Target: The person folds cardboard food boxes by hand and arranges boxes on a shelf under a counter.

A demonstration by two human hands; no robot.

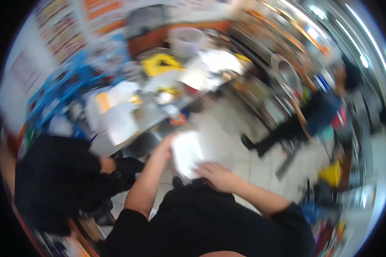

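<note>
In front of my body, a white, box-like container is held up off the table, its bright surface smeared by motion. My left hand grips its far left edge; the thumb and fingertips are blurred. At the near right corner, my right hand has its fingers over the edge, with the thumb hidden. A pale, see-through shape spreads to the right of the container, too blurred to name. Nearest to the container is the metal table, just beyond my left hand.
White boxes, a yellow item and a white tub crowd the table. Blue crates stand behind. A person in black is close on my left. Across the tiled floor, another person holds a metal bowl.
</note>
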